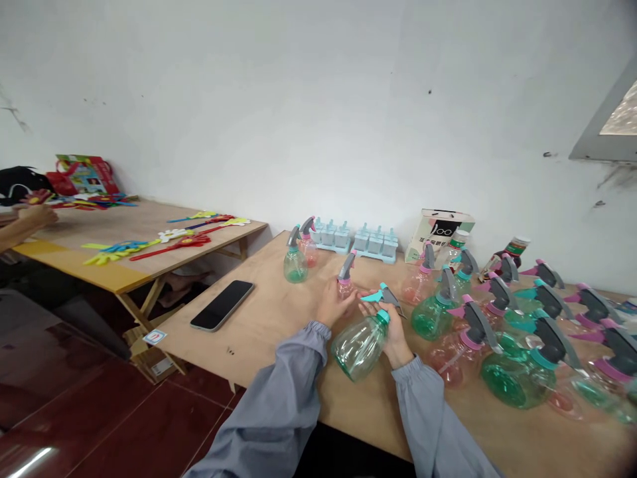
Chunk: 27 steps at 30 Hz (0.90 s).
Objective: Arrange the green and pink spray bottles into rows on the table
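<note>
My left hand (334, 302) is wrapped round a pink-tinted spray bottle (345, 277) with a grey trigger and pink collar, standing upright on the wooden table (279, 318). My right hand (393, 326) grips the neck of a clear green spray bottle (359, 342) with a teal cap and teal trigger; this bottle is tilted, base toward me. Both sleeves are grey.
Several green and pink spray bottles (502, 332) crowd the table's right side; two more (300, 252) stand at the back left. A black phone (221, 304) lies left. Blue ice-pop moulds (355, 240) and a box (438, 232) sit by the wall. Another person's arm (24, 222) rests on the neighbouring table with coloured toys.
</note>
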Each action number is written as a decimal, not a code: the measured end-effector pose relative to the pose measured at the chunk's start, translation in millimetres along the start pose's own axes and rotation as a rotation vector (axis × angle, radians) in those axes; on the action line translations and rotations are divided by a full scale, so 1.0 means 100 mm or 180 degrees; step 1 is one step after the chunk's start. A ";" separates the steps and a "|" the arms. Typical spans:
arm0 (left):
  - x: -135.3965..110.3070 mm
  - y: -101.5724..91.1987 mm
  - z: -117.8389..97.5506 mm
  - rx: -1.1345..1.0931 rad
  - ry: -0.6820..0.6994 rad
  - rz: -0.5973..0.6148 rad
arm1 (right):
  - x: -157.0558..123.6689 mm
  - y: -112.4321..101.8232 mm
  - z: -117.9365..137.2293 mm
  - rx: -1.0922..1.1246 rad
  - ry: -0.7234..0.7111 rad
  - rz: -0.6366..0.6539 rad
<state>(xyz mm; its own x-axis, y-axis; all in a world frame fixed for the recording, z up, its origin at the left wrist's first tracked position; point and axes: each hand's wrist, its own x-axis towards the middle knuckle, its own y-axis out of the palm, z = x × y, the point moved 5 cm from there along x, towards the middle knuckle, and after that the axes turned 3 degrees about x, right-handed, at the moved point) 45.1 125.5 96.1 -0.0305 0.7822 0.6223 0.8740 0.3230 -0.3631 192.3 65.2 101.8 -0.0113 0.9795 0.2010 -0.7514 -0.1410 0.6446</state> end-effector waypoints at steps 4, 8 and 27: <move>0.00 -0.01 -0.01 0.0049 -0.0009 0.0053 | -0.03 0.01 0.11 -0.0095 -0.0198 -0.0008; 0.01 0.00 -0.01 0.0065 0.0044 0.0098 | -0.03 0.02 0.18 -0.0172 -0.0226 -0.0009; 0.02 0.01 0.02 0.0081 0.0249 0.0009 | -0.08 -0.06 0.30 -0.0796 -0.1086 -0.0345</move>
<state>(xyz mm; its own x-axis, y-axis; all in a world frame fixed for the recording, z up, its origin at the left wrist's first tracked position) 45.3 128.4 95.9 0.0108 0.7393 0.6733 0.8613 0.3352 -0.3819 216.4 53.7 118.5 0.2636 0.8772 0.4013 -0.8734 0.0404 0.4854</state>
